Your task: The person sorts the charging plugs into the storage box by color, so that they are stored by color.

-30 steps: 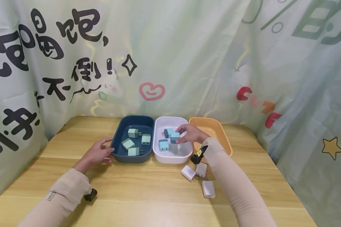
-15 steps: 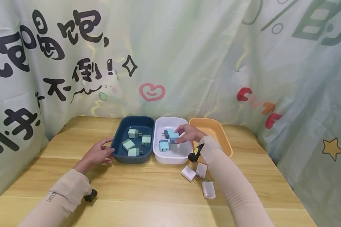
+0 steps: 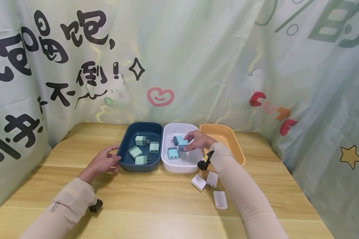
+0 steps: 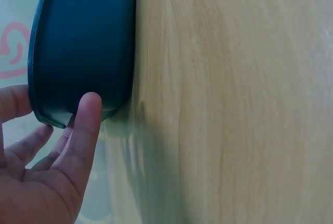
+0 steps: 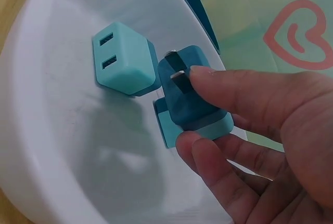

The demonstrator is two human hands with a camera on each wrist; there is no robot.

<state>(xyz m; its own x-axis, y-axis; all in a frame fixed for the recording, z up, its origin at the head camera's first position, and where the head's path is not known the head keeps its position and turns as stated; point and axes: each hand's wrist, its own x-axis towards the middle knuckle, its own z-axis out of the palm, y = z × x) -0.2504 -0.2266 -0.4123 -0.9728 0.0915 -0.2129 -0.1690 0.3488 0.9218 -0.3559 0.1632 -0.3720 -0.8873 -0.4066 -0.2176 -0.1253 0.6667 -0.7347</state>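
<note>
In the head view my right hand (image 3: 198, 140) pinches a blue two-tone USB charger (image 3: 182, 146) over the white tray (image 3: 182, 168). The right wrist view shows the thumb beside this charger's metal prongs (image 5: 178, 76) and fingers under its light-blue end. Another blue charger (image 5: 125, 57), with two USB ports, sits on the tray floor, and a further one (image 5: 165, 129) is partly hidden behind the held charger. My left hand (image 3: 103, 162) touches the front left corner of the dark blue tray (image 3: 139, 168), its fingers fairly straight against the rim and wall (image 4: 83, 42).
Several pale green chargers (image 3: 141, 140) lie in the dark blue tray. An orange tray (image 3: 219, 127) stands right of the white one, partly behind my right arm. On the wooden table (image 3: 155, 205), white chargers (image 3: 220, 199) lie in front of it. A printed curtain (image 3: 197, 66) hangs behind.
My right hand has shifted slightly left with the blue charger, still in the white tray. My left hand stays at the dark blue tray.
</note>
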